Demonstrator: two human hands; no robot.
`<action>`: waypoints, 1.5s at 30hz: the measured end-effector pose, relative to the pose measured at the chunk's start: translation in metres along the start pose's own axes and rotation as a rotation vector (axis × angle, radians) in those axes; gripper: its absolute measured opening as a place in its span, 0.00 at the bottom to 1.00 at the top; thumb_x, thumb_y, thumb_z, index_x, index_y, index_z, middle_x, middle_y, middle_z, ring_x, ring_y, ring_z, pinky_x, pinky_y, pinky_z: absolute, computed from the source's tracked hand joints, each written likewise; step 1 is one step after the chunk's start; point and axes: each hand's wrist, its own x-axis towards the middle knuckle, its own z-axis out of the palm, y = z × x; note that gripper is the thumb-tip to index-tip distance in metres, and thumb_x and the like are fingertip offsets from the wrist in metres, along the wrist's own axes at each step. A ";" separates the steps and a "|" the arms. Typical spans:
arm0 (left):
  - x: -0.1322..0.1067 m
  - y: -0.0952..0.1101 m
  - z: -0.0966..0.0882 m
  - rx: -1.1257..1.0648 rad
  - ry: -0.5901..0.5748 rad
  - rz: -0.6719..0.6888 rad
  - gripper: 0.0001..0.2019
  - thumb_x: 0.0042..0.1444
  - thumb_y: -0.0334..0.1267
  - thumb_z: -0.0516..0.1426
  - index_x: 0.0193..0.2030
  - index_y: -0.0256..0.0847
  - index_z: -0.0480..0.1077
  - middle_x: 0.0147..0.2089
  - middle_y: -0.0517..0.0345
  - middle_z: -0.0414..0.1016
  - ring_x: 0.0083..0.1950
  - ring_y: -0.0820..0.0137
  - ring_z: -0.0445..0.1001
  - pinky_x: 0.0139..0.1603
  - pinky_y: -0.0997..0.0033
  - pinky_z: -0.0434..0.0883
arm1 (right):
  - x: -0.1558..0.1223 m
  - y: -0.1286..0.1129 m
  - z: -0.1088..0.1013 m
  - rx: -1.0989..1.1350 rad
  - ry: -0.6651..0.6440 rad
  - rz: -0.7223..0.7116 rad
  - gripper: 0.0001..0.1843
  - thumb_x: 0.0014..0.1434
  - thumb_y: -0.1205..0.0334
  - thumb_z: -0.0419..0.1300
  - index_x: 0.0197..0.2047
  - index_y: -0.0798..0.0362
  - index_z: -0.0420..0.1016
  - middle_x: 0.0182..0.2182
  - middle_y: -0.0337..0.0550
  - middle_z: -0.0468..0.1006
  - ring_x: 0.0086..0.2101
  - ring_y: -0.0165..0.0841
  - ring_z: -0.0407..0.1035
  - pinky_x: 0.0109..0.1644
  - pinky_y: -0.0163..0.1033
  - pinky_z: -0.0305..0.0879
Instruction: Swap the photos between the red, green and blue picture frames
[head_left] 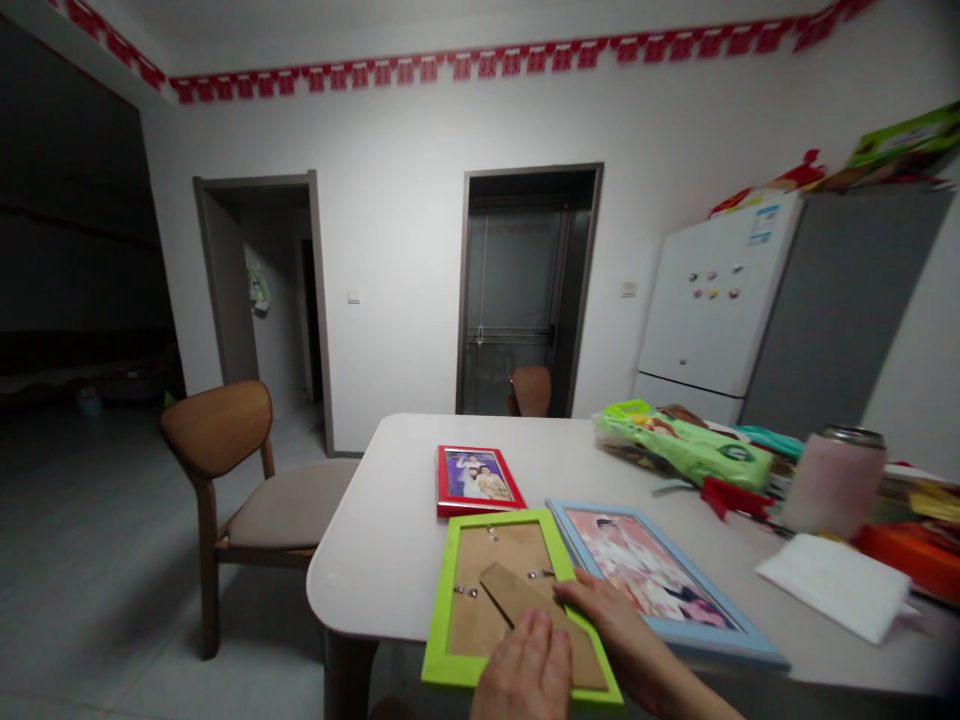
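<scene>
A photo frame with a lime-green border [436, 640] lies face down at the near side of the white table, its brown backing board [469, 555] facing up. Metal clips [540, 574] and a brown stand flap [499, 590] show on that back. My left hand [525, 668] rests over the flap, its fingers lying flat and close together. At the frame's right edge, my right hand [611, 620] grips it, with fingertips on the backing; its other fingers are partly hidden. Beside it lies a light-blue photo frame [712, 590], picture up. Behind is a red photo frame [480, 480], also picture up.
The white table [375, 560] carries a green packet [697, 450], a pink jar [836, 485], white folded paper [836, 585] and an orange-red box [915, 555] on the right. A wooden chair [232, 430] stands left. A fridge [712, 300] stands behind, right.
</scene>
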 end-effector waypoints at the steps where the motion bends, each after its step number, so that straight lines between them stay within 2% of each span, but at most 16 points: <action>1: -0.005 0.000 0.006 0.038 0.019 0.007 0.15 0.53 0.29 0.45 0.44 0.42 0.66 0.42 0.52 0.73 0.46 0.65 0.70 0.43 0.70 0.69 | 0.005 0.005 -0.002 -0.060 -0.038 -0.016 0.17 0.40 0.61 0.54 0.36 0.55 0.72 0.28 0.44 0.78 0.31 0.39 0.70 0.34 0.38 0.65; 4: -0.011 -0.001 0.007 0.089 -0.017 0.083 0.13 0.55 0.30 0.45 0.44 0.41 0.66 0.43 0.54 0.73 0.45 0.66 0.70 0.44 0.70 0.69 | 0.021 0.018 -0.005 -0.293 -0.097 -0.087 0.19 0.38 0.66 0.52 0.36 0.55 0.72 0.31 0.44 0.77 0.32 0.37 0.70 0.35 0.36 0.64; 8: -0.010 -0.002 -0.004 0.124 -0.106 0.147 0.13 0.55 0.32 0.45 0.44 0.40 0.66 0.43 0.55 0.72 0.45 0.66 0.70 0.43 0.72 0.69 | 0.033 0.029 -0.006 -0.648 -0.063 -0.181 0.20 0.38 0.69 0.50 0.37 0.56 0.71 0.30 0.46 0.77 0.30 0.34 0.69 0.33 0.33 0.61; 13: -0.010 -0.001 -0.004 0.096 -0.244 0.150 0.14 0.55 0.33 0.46 0.47 0.38 0.65 0.47 0.53 0.70 0.48 0.65 0.68 0.45 0.71 0.69 | 0.036 0.035 -0.003 -0.974 0.018 -0.265 0.16 0.41 0.67 0.49 0.35 0.58 0.71 0.30 0.50 0.74 0.32 0.36 0.67 0.36 0.35 0.60; 15: -0.006 -0.003 -0.009 0.054 -0.362 0.134 0.14 0.55 0.31 0.46 0.47 0.37 0.64 0.48 0.52 0.69 0.49 0.64 0.67 0.46 0.70 0.68 | 0.037 0.036 -0.002 -1.033 0.025 -0.306 0.17 0.42 0.67 0.50 0.37 0.59 0.70 0.33 0.51 0.72 0.35 0.36 0.66 0.39 0.35 0.59; 18: 0.005 -0.013 -0.033 -0.028 -0.637 0.018 0.16 0.53 0.34 0.49 0.50 0.38 0.62 0.51 0.50 0.65 0.53 0.63 0.62 0.51 0.65 0.63 | 0.042 0.035 -0.001 -1.031 -0.027 -0.376 0.19 0.42 0.68 0.50 0.39 0.58 0.71 0.37 0.50 0.70 0.38 0.34 0.65 0.44 0.33 0.57; 20: 0.011 -0.026 -0.054 -0.076 -0.792 -0.102 0.26 0.47 0.41 0.55 0.53 0.36 0.57 0.56 0.46 0.58 0.56 0.58 0.56 0.55 0.56 0.56 | 0.044 0.034 0.001 -1.024 -0.054 -0.387 0.18 0.43 0.68 0.49 0.37 0.57 0.72 0.38 0.49 0.69 0.38 0.33 0.65 0.44 0.32 0.56; 21: 0.014 -0.033 -0.064 -0.076 -0.828 -0.178 0.30 0.43 0.43 0.57 0.54 0.35 0.56 0.57 0.45 0.57 0.58 0.57 0.54 0.56 0.53 0.53 | 0.045 0.033 0.002 -1.026 -0.057 -0.379 0.17 0.44 0.68 0.49 0.36 0.57 0.73 0.37 0.48 0.69 0.38 0.33 0.65 0.44 0.32 0.56; 22: 0.015 -0.040 -0.073 -0.067 -0.836 -0.233 0.32 0.41 0.44 0.59 0.53 0.35 0.57 0.57 0.45 0.56 0.58 0.57 0.53 0.57 0.52 0.51 | 0.045 0.033 0.003 -1.031 -0.055 -0.367 0.16 0.45 0.67 0.49 0.35 0.56 0.74 0.36 0.48 0.69 0.37 0.32 0.65 0.43 0.32 0.57; 25: 0.015 -0.055 -0.088 -0.103 -0.830 -0.263 0.29 0.40 0.42 0.60 0.51 0.39 0.59 0.57 0.50 0.57 0.59 0.63 0.53 0.59 0.55 0.47 | 0.043 0.030 0.009 -1.053 -0.034 -0.342 0.14 0.48 0.66 0.48 0.33 0.54 0.74 0.35 0.46 0.69 0.34 0.31 0.66 0.41 0.32 0.57; 27: 0.015 -0.059 -0.091 -0.138 -0.833 -0.261 0.27 0.39 0.40 0.61 0.48 0.41 0.61 0.57 0.53 0.58 0.58 0.65 0.53 0.59 0.57 0.47 | 0.042 0.027 0.013 -1.085 -0.012 -0.332 0.14 0.49 0.66 0.47 0.32 0.53 0.74 0.33 0.46 0.68 0.33 0.30 0.66 0.39 0.32 0.57; 31: 0.017 -0.057 -0.093 -0.166 -0.844 -0.278 0.25 0.35 0.36 0.64 0.43 0.39 0.62 0.56 0.50 0.59 0.58 0.65 0.54 0.59 0.57 0.47 | 0.042 0.023 0.017 -1.164 0.017 -0.308 0.15 0.51 0.65 0.46 0.32 0.53 0.74 0.33 0.47 0.68 0.30 0.31 0.66 0.36 0.33 0.58; 34: 0.020 -0.057 -0.095 -0.190 -0.838 -0.280 0.25 0.34 0.36 0.65 0.42 0.39 0.62 0.56 0.48 0.59 0.58 0.64 0.54 0.59 0.55 0.47 | 0.038 0.022 0.014 -1.137 -0.011 -0.336 0.16 0.52 0.63 0.47 0.38 0.53 0.73 0.35 0.49 0.69 0.35 0.34 0.65 0.40 0.36 0.57; 37: 0.020 -0.057 -0.098 -0.213 -0.839 -0.279 0.23 0.36 0.37 0.64 0.41 0.39 0.63 0.56 0.47 0.59 0.58 0.63 0.54 0.58 0.53 0.48 | 0.022 0.018 0.014 -1.017 -0.166 -0.448 0.15 0.50 0.61 0.50 0.40 0.50 0.72 0.43 0.48 0.67 0.45 0.37 0.60 0.49 0.39 0.53; 41: 0.020 -0.057 -0.098 -0.212 -0.829 -0.254 0.22 0.40 0.37 0.62 0.43 0.38 0.62 0.55 0.44 0.59 0.58 0.60 0.54 0.58 0.50 0.48 | 0.001 0.008 0.023 -0.867 -0.482 -0.467 0.11 0.46 0.63 0.54 0.33 0.47 0.75 0.46 0.43 0.65 0.47 0.35 0.58 0.51 0.38 0.51; 45: 0.020 -0.059 -0.096 -0.226 -0.827 -0.247 0.23 0.40 0.37 0.62 0.44 0.37 0.61 0.55 0.43 0.60 0.57 0.59 0.55 0.57 0.48 0.49 | -0.001 0.009 0.032 -0.837 -0.475 -0.433 0.09 0.45 0.64 0.55 0.29 0.48 0.76 0.45 0.44 0.65 0.47 0.36 0.57 0.52 0.40 0.50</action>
